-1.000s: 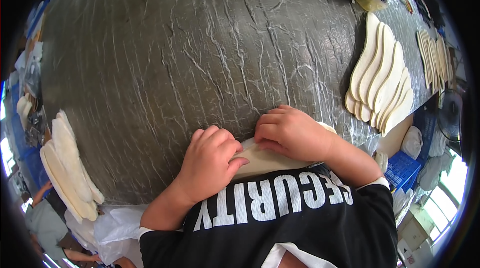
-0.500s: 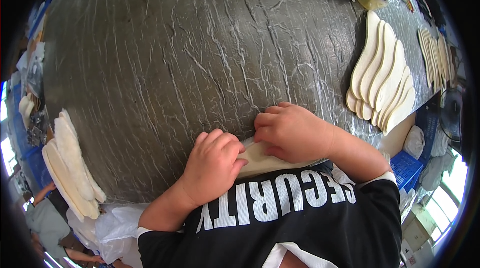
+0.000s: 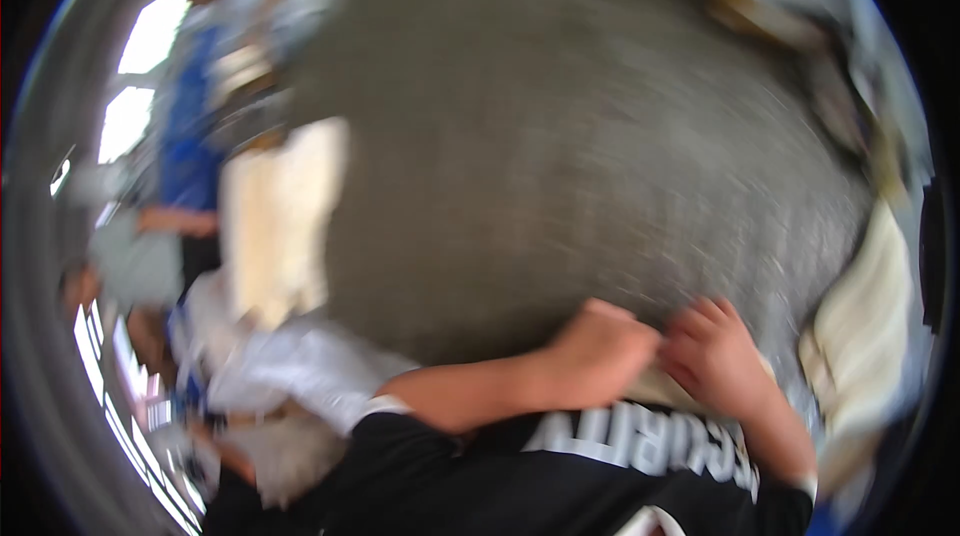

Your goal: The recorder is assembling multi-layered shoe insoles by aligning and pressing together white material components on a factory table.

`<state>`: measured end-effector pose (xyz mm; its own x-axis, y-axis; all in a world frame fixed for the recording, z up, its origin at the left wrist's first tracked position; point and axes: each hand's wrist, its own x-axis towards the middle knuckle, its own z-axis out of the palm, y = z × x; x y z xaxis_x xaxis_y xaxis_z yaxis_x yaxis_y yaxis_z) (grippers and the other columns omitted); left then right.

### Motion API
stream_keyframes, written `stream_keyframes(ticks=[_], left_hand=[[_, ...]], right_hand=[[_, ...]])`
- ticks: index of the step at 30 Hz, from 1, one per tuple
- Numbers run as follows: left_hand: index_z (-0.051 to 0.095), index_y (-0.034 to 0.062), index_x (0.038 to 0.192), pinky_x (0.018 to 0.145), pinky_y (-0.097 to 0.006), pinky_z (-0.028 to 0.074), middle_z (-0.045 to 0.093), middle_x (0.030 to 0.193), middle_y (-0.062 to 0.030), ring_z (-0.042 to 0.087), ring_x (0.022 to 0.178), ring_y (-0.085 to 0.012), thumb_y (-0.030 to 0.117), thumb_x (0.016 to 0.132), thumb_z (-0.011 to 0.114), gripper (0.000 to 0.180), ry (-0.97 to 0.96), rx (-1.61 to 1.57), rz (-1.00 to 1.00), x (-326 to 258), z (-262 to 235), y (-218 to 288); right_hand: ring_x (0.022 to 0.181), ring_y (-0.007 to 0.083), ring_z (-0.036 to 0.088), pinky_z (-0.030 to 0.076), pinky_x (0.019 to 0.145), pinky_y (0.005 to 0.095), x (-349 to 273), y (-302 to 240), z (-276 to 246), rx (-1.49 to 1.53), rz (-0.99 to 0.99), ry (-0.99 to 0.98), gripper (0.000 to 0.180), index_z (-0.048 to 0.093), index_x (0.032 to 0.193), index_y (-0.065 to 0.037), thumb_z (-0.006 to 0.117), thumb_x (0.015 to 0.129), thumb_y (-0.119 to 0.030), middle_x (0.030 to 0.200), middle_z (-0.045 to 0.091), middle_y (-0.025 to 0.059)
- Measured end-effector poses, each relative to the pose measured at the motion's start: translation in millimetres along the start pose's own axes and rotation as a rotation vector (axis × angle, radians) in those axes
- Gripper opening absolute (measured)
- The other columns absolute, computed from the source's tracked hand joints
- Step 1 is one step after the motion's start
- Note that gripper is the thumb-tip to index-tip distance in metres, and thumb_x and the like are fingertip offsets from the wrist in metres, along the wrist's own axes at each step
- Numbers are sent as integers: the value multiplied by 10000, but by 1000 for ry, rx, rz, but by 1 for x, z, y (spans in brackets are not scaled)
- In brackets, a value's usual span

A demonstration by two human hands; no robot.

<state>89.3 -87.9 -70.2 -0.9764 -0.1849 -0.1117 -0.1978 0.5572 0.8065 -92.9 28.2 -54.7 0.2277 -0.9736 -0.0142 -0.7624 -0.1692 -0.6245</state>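
The bare left hand point(image 3: 605, 351) was held curled beside the bent right hand point(image 3: 715, 356) at the near edge of the dark grey table point(image 3: 550, 156), a flat cream-coloured piece point(image 3: 672, 388) being partly hidden beneath them; through the blur, finger closure and any grip on it could not be told. The tabletop was flanked by long cream-coloured pieces point(image 3: 285, 221) and a crumpled translucent plastic bag point(image 3: 310, 371) at left, and by stacked curved cream pieces point(image 3: 865, 321) at right. White block lettering point(image 3: 645, 439) was borne by the black shirt point(image 3: 480, 486).
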Motion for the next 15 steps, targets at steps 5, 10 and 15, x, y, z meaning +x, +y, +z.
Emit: stream_keyframes(ticks=[5, 10, 15], left_hand=[[656, 49, 762, 721, -466, 482, 666, 748, -176, 657, 769, -366, 89, 734, 605, 70, -28, 116, -38, 18, 25, -2], [715, 78, 762, 667, -455, 515, 694, 784, -169, 671, 783, -361, 144, 689, 699, 100, -270, 25, -97, 41, 20, -9], [692, 38, 693, 666, -487, 526, 675, 757, -208, 669, 759, -395, 195, 638, 744, 174, -290, 221, -135, 48, 18, -8]], right_hand=[[864, 297, 565, 429, 795, 427, -21, -8, 22, -9, 107, 96, 206, 656, 761, -105, 777, 597, -133, 860, 600, 59], [890, 314, 572, 435, 814, 420, -20, -11, 26, 32, 109, 70, 216, 624, 725, -88, 791, 593, -122, 865, 634, 69], [898, 276, 587, 430, 805, 420, -17, -12, 22, -21, 62, 61, 236, 613, 750, -104, 800, 611, -141, 836, 644, 47]])
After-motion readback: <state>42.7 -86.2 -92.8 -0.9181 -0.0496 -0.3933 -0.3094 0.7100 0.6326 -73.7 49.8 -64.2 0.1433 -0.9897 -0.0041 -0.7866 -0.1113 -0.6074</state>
